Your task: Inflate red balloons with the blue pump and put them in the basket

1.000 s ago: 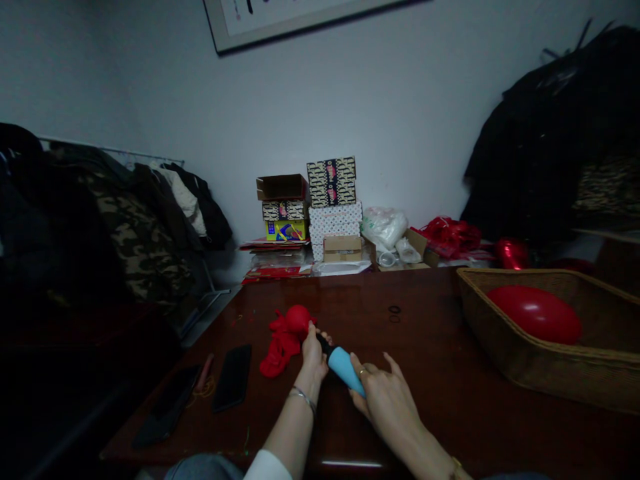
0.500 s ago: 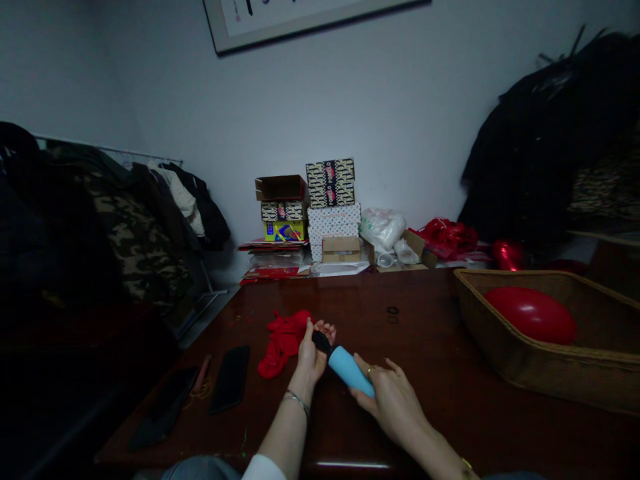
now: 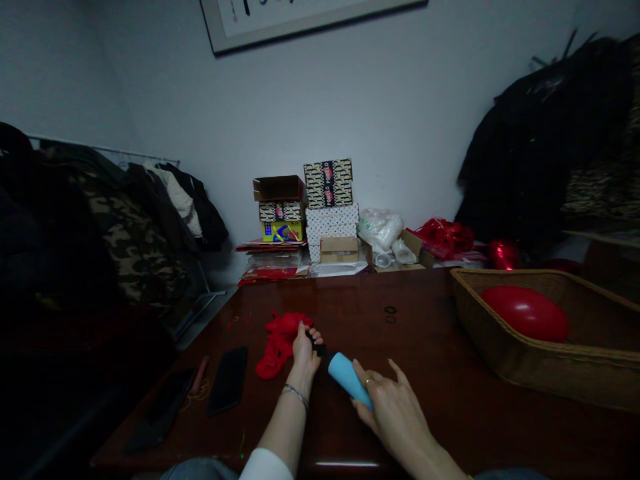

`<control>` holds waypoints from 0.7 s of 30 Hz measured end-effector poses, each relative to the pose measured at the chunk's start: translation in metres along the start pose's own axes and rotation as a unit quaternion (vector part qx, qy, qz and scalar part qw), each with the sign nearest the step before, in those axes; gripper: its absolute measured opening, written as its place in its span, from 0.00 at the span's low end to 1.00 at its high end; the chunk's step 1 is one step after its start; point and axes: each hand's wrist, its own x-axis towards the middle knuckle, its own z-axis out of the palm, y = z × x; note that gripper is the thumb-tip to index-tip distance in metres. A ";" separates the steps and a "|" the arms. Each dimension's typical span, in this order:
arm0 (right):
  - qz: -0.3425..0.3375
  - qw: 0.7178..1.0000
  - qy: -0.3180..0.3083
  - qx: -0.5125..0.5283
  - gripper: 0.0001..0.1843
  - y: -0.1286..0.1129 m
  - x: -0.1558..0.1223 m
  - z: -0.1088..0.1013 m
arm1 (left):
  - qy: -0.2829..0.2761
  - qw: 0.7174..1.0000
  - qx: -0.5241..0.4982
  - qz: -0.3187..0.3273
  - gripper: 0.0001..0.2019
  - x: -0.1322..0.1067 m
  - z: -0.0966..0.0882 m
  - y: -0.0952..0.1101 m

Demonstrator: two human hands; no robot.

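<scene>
My left hand (image 3: pixel 306 347) has its fingers curled round the black end (image 3: pixel 316 345) of a balloon pump. My right hand (image 3: pixel 395 407) grips the light blue barrel (image 3: pixel 350 380) of the same pump, its index finger and thumb along the sides. A thin dark stretch shows between the black end and the barrel. Just beyond my left hand lies a heap of limp red balloons (image 3: pixel 280 343) on the brown table (image 3: pixel 360 300).
A wicker basket (image 3: pixel 540 377) at the right holds an inflated red balloon (image 3: pixel 525 313). Two dark rings (image 3: pixel 391 315) lie mid-table. To the left are a black phone (image 3: pixel 227 380), a dark flat item (image 3: pixel 160 413) and rubber bands (image 3: pixel 197 400). Boxes (image 3: pixel 329 183) are stacked behind the table.
My left hand has closed round the pump's black end and drawn it away from the blue barrel, up and to the left. My right hand still grips the barrel, slightly lower.
</scene>
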 end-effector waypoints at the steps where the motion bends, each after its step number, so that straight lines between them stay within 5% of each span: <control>1: -0.009 1.000 0.006 0.001 0.30 0.003 -0.005 0.001 | 0.002 1.000 0.005 0.001 0.14 0.003 0.000 0.004; 11: -0.069 0.994 0.078 -0.017 0.31 0.045 -0.054 0.012 | 0.022 1.000 0.011 -0.007 0.14 0.012 0.001 0.014; 21: -0.011 0.998 0.030 -0.051 0.28 0.012 -0.020 -0.001 | 0.009 0.999 0.027 -0.019 0.13 -0.003 0.004 -0.012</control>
